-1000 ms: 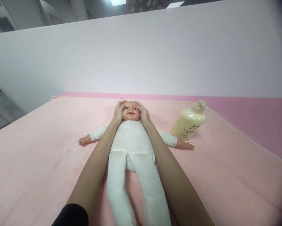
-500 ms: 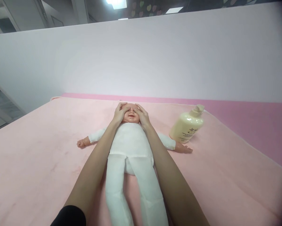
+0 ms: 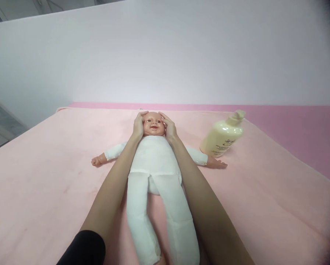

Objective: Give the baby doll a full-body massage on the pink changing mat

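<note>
A baby doll (image 3: 154,154) with a white cloth body lies on its back, arms spread out to the sides. My left hand (image 3: 138,125) rests along the left side of its head, fingers stretched out towards the top. On the opposite side, my right hand (image 3: 169,127) lies against the head in the same way, its fingers slightly spread. The doll's eyes and mouth show between the two hands. Both my forearms run along the doll's sides and cover part of its upper arms.
A pale yellow pump bottle (image 3: 221,137) stands tilted in view beyond the doll's arm on the right. Under everything is a pink blanket (image 3: 49,176). Behind it rises a white wall panel (image 3: 165,55) with a pink strip (image 3: 286,129) along its base.
My thumbs have moved off the doll's eyes outward to the sides of its head, so the eyes now show. The view has tilted down slightly.
</note>
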### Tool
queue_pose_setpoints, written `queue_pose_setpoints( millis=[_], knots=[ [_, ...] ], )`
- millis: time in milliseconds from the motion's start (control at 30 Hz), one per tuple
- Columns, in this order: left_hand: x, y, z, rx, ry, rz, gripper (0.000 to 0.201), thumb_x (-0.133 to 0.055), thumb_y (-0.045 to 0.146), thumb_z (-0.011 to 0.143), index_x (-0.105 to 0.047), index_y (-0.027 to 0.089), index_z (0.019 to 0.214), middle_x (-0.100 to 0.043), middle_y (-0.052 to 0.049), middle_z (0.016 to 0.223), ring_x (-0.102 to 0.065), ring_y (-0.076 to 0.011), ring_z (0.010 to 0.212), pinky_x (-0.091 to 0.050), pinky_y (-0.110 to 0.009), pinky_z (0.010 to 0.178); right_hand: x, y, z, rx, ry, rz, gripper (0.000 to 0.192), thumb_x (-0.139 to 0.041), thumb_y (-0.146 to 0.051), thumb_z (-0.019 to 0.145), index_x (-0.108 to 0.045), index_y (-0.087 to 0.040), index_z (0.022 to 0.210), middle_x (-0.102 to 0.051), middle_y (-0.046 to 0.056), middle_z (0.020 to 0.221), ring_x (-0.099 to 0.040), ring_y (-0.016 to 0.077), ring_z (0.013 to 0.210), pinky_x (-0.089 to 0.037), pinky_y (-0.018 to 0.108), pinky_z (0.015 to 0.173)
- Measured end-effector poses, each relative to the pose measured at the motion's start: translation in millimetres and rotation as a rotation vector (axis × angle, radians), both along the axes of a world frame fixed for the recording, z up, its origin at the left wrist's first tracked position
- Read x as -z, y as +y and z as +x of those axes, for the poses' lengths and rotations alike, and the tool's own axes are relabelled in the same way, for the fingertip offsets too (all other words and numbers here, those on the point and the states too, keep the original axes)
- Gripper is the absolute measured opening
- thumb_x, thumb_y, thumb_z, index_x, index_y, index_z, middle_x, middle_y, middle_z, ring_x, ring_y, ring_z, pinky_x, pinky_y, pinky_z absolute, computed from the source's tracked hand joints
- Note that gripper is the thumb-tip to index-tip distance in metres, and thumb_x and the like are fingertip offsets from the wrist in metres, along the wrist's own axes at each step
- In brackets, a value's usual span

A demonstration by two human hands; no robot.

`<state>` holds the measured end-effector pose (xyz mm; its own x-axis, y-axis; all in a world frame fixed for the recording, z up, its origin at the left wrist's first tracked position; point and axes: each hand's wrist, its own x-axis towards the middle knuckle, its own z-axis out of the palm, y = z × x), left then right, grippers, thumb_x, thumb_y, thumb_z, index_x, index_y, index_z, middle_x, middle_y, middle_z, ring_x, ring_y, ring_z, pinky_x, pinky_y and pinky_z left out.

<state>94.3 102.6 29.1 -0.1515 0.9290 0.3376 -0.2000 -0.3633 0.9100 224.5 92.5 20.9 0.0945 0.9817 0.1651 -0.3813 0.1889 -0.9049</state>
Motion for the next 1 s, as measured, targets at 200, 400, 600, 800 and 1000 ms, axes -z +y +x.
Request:
queue_pose_setpoints(
  millis=[200, 400, 600, 800, 1000],
  knots=[
    [5.0, 7, -5, -0.02, 0.114, 0.091, 0.027, -0.062, 0.039, 0.074, -0.064, 0.02, 0.094, -0.065, -0.004, 0.107, -0.057, -0.021, 0.108, -0.042, -0.033, 0.098, 5.6, 3, -1, 0.033, -0.074, 0.11, 0.046, -0.069, -0.046, 0.064, -0.064, -0.025, 0.105, -0.061, 0.001, 0.117, -0.053, 0.0207, 0.115, -0.042, 0.035, 0.103],
    [2.7, 8, -5, -0.023, 0.157, 0.059, 0.036, -0.074, 0.034, 0.063, -0.064, 0.019, 0.094, -0.065, -0.006, 0.104, -0.058, -0.0227, 0.105, -0.044, -0.035, 0.095, 9.2, 9, -2, 0.065, -0.126, 0.094, 0.056, -0.073, -0.051, 0.059, -0.063, -0.025, 0.107, -0.062, 0.003, 0.106, -0.058, 0.0203, 0.102, -0.047, 0.035, 0.093],
    [-1.1, 3, -4, 0.002, 0.062, 0.029, 0.032, -0.068, 0.03, 0.065, -0.065, 0.018, 0.094, -0.066, -0.006, 0.1, -0.06, -0.0209, 0.101, -0.044, -0.034, 0.094, 6.2, 9, -2, 0.089, -0.15, 0.117, 0.047, -0.069, -0.049, 0.062, -0.064, -0.023, 0.101, -0.062, 0.002, 0.111, -0.055, 0.0204, 0.11, -0.042, 0.034, 0.1],
    [-3.0, 0, -3, 0.009, 0.05, 0.013, 0.027, -0.058, 0.024, 0.068, -0.065, 0.019, 0.094, -0.066, -0.004, 0.107, -0.057, -0.02, 0.107, -0.045, -0.03, 0.092, 6.3, 8, -1, 0.047, -0.077, 0.123, 0.045, -0.064, -0.043, 0.064, -0.064, -0.023, 0.104, -0.06, 0.002, 0.122, -0.05, 0.0203, 0.12, -0.038, 0.036, 0.106],
    [4.9, 8, -4, 0.022, 0.014, 0.04, 0.026, -0.05, 0.024, 0.073, -0.065, 0.02, 0.093, -0.064, -0.004, 0.113, -0.055, -0.0209, 0.114, -0.045, -0.032, 0.096, 1.7, -1, 1, 0.014, -0.051, 0.027, 0.046, -0.057, -0.032, 0.063, -0.065, -0.025, 0.108, -0.061, -0.001, 0.124, -0.052, 0.0225, 0.118, -0.041, 0.036, 0.103]
  ],
)
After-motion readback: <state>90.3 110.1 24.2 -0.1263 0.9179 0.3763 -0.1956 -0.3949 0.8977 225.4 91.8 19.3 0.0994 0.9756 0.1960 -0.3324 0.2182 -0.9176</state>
